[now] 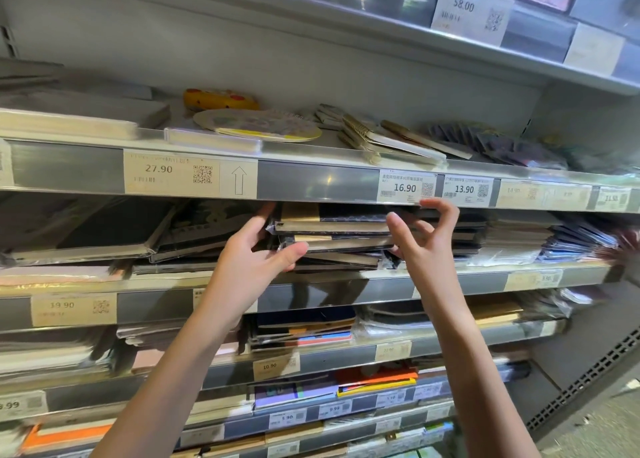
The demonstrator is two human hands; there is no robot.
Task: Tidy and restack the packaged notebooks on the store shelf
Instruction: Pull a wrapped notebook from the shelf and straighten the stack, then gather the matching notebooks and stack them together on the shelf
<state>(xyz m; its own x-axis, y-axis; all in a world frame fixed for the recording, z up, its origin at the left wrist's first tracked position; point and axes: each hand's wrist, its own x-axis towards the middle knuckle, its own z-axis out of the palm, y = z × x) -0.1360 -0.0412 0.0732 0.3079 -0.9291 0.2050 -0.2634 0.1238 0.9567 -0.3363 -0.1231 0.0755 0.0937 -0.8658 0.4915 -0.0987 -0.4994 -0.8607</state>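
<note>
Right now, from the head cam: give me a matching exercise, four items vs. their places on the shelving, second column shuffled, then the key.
Column 1
1. yellow pizza-shaped item
2. white 16.90 price tag
3. stack of dark plastic-wrapped notebooks
4. orange flat notebook

Column 2
A. between the left hand and the right hand
B. a lower shelf, right of a purple cover
C. back of the shelf above the hands
D. shelf-edge rail just above the right hand's fingertips

Pairs: 1-C, 2-D, 3-A, 4-B

Notebooks (332,231) in glossy, crinkled plastic wrap; shelf edge (311,180) smooth metal.
</note>
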